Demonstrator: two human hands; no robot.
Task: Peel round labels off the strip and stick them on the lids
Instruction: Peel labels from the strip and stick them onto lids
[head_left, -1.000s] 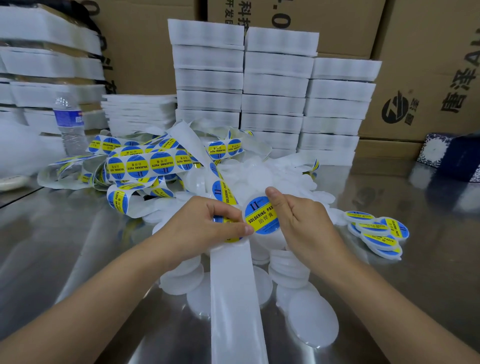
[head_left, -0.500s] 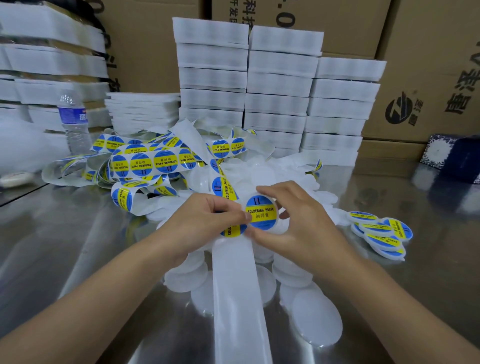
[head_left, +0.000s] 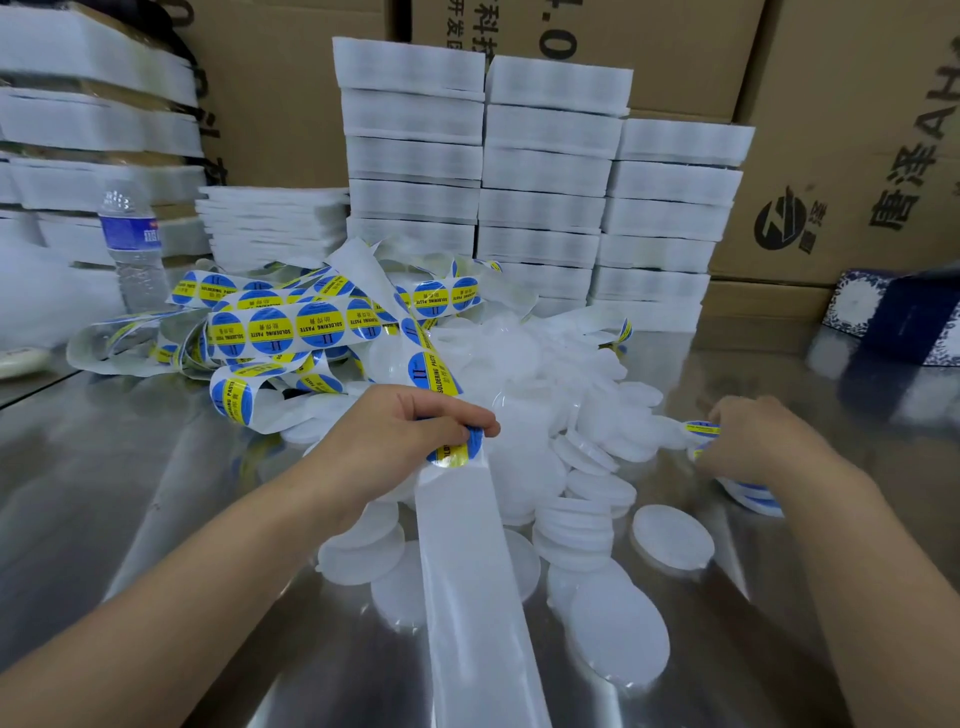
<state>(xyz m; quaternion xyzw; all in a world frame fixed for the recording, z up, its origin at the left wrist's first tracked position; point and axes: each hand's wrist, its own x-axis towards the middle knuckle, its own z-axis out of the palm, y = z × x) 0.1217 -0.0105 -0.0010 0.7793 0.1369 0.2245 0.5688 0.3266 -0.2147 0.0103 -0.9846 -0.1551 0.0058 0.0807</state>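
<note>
My left hand pinches the label strip at a blue and yellow round label; the strip's bare white backing trails toward me. Farther back the strip lies in loose coils full of labels. My right hand is out at the right, its fingers curled over a labelled lid on the pile of labelled lids. A heap of plain white lids fills the middle of the steel table.
Stacks of white foam trays stand behind the heap, more at the far left. A water bottle is at the left. Cardboard boxes line the back. A dark blue patterned box sits at the right.
My right hand has carried the freshly labelled lid from the centre out to the pile at the right. My left hand stays on the strip.
</note>
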